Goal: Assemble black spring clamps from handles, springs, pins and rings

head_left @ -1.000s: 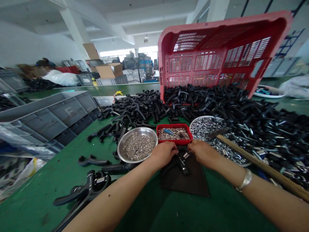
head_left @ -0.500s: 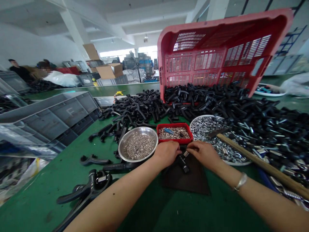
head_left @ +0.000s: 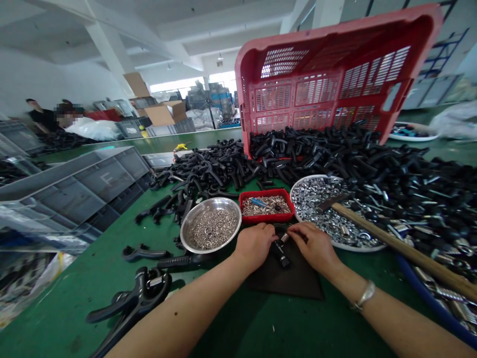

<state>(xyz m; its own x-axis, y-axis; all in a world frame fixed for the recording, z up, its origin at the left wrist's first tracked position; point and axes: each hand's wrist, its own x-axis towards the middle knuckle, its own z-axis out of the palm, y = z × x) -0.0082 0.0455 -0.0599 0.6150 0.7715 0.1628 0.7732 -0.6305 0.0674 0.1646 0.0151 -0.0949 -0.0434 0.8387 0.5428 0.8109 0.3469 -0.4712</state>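
My left hand (head_left: 254, 244) and my right hand (head_left: 314, 245) rest close together on a dark mat (head_left: 286, 278), fingers curled around a black plastic clamp part (head_left: 280, 250) with a small metal spring at its top. Just beyond my hands stands a small red tray (head_left: 265, 205) of thin metal pins. A steel bowl (head_left: 210, 230) of small metal rings sits to its left. A white dish (head_left: 328, 209) of shiny metal pieces sits to its right. Much of the part is hidden under my fingers.
A red crate (head_left: 331, 79) lies tipped on its side, spilling a big heap of black clamp halves (head_left: 372, 164). A wooden-handled hammer (head_left: 395, 243) lies across the dish. Assembled black clamps (head_left: 137, 298) lie front left. Grey crates (head_left: 78, 184) stand left. A person sits far back left.
Both hands drew slightly nearer to me and closer together over the clamp part. The view shifted a little to the right.
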